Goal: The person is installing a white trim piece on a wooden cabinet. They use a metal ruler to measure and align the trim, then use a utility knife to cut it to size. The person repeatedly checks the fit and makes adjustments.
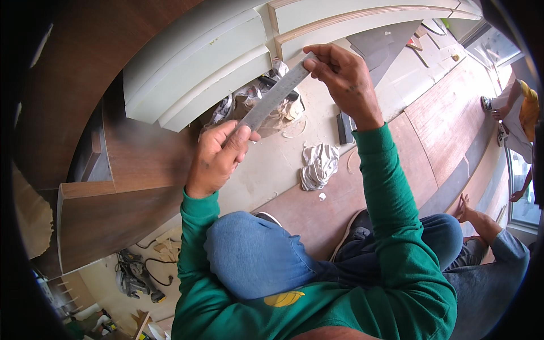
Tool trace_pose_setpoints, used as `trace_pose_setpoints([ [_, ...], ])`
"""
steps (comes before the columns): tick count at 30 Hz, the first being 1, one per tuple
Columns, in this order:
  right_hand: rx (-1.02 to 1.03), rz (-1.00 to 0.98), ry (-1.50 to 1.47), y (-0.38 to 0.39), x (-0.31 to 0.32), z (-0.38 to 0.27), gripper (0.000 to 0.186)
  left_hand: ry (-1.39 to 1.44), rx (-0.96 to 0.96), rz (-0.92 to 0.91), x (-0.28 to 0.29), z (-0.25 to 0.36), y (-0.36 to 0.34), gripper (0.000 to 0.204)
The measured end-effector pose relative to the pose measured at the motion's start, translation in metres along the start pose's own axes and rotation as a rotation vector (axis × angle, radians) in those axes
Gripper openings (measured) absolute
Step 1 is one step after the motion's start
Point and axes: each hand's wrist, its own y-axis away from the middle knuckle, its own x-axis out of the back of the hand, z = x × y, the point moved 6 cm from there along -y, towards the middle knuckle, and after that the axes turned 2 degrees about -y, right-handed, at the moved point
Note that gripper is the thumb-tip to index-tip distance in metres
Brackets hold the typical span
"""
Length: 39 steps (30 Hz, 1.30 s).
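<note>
A short, flat, grey ruler is stretched slantwise between my two hands, raised above the floor. My left hand pinches its lower end between thumb and fingers. The upper end is gripped by my right hand, thumb on the near face and fingers curled behind. Any markings on it are too faint to read. Behind the ruler, partly covered by it, lies a crumpled bag or paper heap with a dark tool handle across it.
Pale cabinet fronts stand ahead, brown wooden panels to the left. A white cloth and a dark block lie on the floor. Corded power tools sit lower left. Two other people are at the right.
</note>
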Motion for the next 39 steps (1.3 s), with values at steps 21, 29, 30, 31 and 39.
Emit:
trace_pose_setpoints([
  [21, 0.898, 0.203, 0.452, -0.013, -0.050, -0.102, 0.039, 0.673, -0.308, 0.658, 0.026, -0.070, 0.007, 0.042],
  [29, 0.963, 0.322, 0.439, -0.020, -0.060, -0.094, 0.040, 1.043, -0.205, 0.445, 0.021, -0.090, -0.019, 0.061],
  [30, 0.968, 0.334, 0.441, -0.020, -0.060, -0.093, 0.040, 1.045, -0.206, 0.413, 0.020, -0.087, -0.023, 0.063],
  [31, 0.973, 0.347, 0.442, -0.019, -0.061, -0.092, 0.040, 1.048, -0.207, 0.381, 0.020, -0.085, -0.027, 0.065],
  [39, 0.965, 0.422, 0.481, -0.017, -0.067, -0.082, 0.046, 0.915, -0.272, 0.474, 0.019, -0.092, -0.040, 0.065],
])
